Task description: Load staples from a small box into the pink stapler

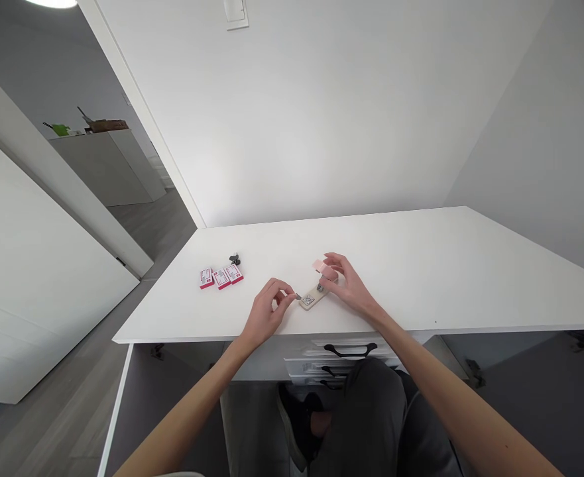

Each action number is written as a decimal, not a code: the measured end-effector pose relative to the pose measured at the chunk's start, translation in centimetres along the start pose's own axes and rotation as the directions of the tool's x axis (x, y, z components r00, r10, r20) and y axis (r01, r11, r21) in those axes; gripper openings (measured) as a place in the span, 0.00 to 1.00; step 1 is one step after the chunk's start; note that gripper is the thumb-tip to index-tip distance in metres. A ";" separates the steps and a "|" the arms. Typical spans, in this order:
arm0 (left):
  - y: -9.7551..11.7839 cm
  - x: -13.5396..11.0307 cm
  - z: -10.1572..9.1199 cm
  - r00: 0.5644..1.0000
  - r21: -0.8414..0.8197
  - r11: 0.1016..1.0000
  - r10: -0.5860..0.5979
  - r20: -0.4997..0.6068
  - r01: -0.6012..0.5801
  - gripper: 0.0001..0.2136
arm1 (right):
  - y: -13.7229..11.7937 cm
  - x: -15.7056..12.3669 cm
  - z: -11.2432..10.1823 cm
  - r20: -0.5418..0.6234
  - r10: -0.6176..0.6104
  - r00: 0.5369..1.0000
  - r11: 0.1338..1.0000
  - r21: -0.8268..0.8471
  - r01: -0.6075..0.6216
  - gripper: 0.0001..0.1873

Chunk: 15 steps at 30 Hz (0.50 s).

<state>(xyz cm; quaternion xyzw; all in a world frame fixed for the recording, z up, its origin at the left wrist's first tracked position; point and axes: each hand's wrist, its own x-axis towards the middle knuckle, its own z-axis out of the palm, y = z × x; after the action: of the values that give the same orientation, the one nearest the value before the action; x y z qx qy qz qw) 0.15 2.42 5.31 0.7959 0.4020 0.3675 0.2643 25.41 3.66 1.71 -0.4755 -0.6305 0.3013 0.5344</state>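
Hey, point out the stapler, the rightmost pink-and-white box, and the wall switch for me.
Stapler (314, 295): head view, on its beige base.
Rightmost pink-and-white box (233, 273): head view, on its upper face.
Wall switch (234, 10): head view, on its white front.

We have room across the tabletop right of our right hand, while three boxes obstruct the left.

The only view looks from the person's head, forward and steeply down across the desk to the wall behind. It is near, with the left hand and right hand around mid-view, the legs below.
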 end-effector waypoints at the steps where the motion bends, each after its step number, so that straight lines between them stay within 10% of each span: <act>1: 0.2 -0.3 0.0 1.000 -0.017 1.000 -0.023 -0.003 0.023 0.10 | 0.0 -0.4 -0.1 -0.049 -0.049 0.998 0.999 -0.025 0.048 0.32; 6: 1.4 -1.2 1.0 0.986 -0.103 0.981 -0.165 0.012 0.165 0.13 | -1.0 -2.9 -0.9 -0.294 -0.200 0.935 0.972 -0.176 0.153 0.16; 15: 3.8 -0.7 4.3 0.975 -0.269 0.937 -0.219 0.047 0.224 0.16 | -3.9 -5.5 -0.6 0.147 0.006 0.989 0.999 0.035 -0.011 0.15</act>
<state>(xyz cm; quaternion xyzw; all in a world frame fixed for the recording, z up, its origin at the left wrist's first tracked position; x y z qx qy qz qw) 5.03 -0.74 5.25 0.7047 0.4323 0.3806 0.4143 24.75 -2.95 3.22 -0.4451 -0.6606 0.3492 0.4935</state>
